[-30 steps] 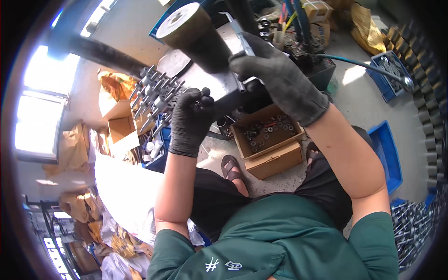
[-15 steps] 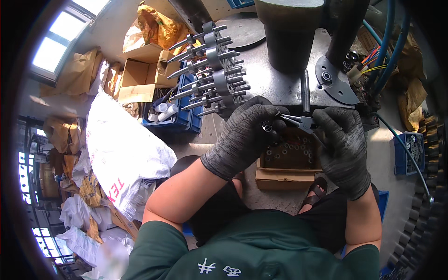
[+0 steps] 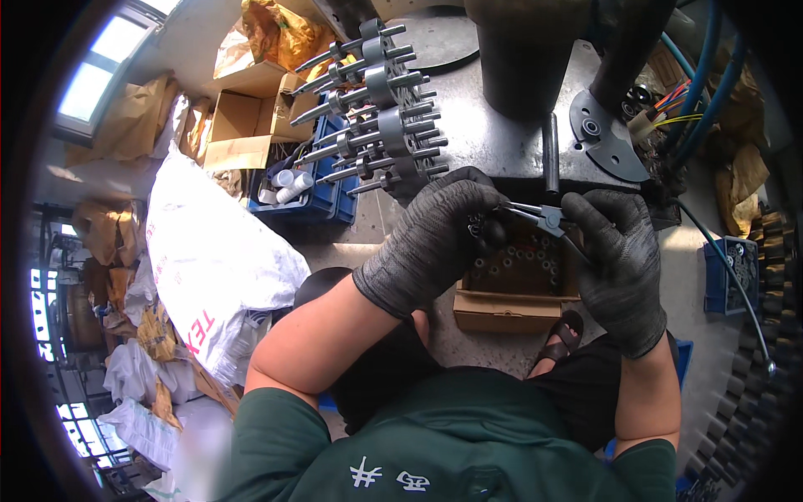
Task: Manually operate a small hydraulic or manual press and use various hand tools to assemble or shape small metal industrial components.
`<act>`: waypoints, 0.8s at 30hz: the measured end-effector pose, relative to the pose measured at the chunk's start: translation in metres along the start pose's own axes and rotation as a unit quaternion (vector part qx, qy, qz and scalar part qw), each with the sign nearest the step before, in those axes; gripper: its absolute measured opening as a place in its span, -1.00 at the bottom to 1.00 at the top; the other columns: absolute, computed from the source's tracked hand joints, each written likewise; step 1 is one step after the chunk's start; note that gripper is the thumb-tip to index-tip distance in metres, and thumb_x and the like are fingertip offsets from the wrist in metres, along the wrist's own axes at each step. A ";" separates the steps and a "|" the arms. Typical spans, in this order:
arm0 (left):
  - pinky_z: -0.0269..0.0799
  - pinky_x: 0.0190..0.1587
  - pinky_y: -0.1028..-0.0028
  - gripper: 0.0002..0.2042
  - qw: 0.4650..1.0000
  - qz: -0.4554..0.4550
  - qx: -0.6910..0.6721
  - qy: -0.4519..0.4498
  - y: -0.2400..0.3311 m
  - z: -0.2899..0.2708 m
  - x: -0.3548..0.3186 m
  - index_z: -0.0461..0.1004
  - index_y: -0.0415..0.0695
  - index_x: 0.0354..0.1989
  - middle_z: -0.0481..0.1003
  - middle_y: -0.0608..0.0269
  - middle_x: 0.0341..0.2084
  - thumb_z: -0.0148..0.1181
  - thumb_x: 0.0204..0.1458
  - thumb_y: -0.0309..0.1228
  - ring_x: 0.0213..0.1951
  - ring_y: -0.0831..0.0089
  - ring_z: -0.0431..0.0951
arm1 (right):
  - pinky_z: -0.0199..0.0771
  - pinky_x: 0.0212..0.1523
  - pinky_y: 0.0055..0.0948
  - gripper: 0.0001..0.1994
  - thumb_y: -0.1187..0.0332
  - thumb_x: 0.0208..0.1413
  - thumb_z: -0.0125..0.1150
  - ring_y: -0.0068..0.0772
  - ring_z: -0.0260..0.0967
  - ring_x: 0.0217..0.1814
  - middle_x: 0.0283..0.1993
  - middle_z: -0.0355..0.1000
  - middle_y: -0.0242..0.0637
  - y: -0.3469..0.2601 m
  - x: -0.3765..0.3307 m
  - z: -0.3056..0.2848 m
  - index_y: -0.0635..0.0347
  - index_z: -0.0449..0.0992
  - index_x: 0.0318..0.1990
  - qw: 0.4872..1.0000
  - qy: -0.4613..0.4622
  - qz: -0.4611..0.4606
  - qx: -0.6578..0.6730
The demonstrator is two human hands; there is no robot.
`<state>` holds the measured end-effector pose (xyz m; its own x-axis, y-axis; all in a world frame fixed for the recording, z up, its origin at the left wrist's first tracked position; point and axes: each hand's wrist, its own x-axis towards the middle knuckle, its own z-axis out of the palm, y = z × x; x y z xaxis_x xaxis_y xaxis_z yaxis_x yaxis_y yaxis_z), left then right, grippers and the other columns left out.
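Head view: my right hand (image 3: 619,259) is wrapped around a pair of slim-nosed pliers (image 3: 548,219), one handle showing below the pivot. The tips meet the fingertips of my left hand (image 3: 439,226), which is curled and pinching small dark metal pieces (image 3: 476,224), too small to identify. Both pliers and pieces are in front of the steel bench (image 3: 510,152), above a cardboard carton (image 3: 510,314).

Containers: carton holds scattered small metal rings. Blue crate (image 3: 322,209) at left holds white cylinders (image 3: 297,186); a second carton (image 3: 238,153), flaps spread, is just beyond it. Blue bin (image 3: 721,294) at right is filled with grey ring-shaped parts.

Materials: smooth steel shafts (image 3: 389,88) with thick round collars, clustered left of the bench; a plain rod (image 3: 550,155); a curved plate (image 3: 615,159) with holes, a ball bearing (image 3: 591,128) on it. Gloves dark, ribbed knit.

Writing: red print on the crumpled white woven sack (image 3: 222,259); white characters on my green shirt (image 3: 468,435)
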<state>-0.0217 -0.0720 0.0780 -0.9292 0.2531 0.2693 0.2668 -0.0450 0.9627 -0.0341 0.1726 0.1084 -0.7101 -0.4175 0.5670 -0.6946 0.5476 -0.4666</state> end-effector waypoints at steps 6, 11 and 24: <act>0.45 -0.39 0.51 -0.86 0.996 -0.016 -0.060 0.060 0.001 0.010 0.000 0.47 -0.14 -0.24 0.50 0.26 -0.44 0.13 0.15 -0.35 -0.45 0.50 0.53 | 0.54 -0.07 -0.16 -0.39 0.69 -0.29 0.25 -0.03 0.46 -0.06 -0.12 0.49 -0.14 0.000 -0.003 0.002 0.03 0.61 0.05 1.000 -0.010 -0.003 -0.009; 0.46 -0.40 0.56 -0.87 0.991 0.059 0.094 0.071 0.005 0.009 0.001 0.47 -0.15 -0.24 0.50 0.26 -0.44 0.15 0.16 -0.36 -0.44 0.53 0.53 | 0.54 -0.06 -0.20 -0.36 0.69 -0.28 0.23 -0.01 0.48 -0.08 -0.12 0.50 -0.10 0.003 -0.003 0.005 0.01 0.60 0.09 0.999 -0.016 -0.011 -0.027; 0.63 -0.10 0.32 -0.78 0.853 -0.281 -0.431 0.085 0.026 0.047 -0.002 0.37 -0.25 -0.02 0.53 0.02 -0.14 0.02 0.16 -0.57 -0.20 0.32 0.62 | 0.52 0.03 -0.45 -0.47 0.42 0.17 0.20 -0.47 0.46 0.01 0.01 0.48 -0.27 -0.001 -0.018 0.097 0.23 0.34 0.32 0.725 -0.160 0.409 0.531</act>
<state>-0.0007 -0.0282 0.1010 -0.8914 0.3287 -0.3120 -0.4528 -0.6754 0.5821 -0.0318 0.1091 0.0326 -0.8076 -0.5072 -0.3008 0.3964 -0.0893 -0.9137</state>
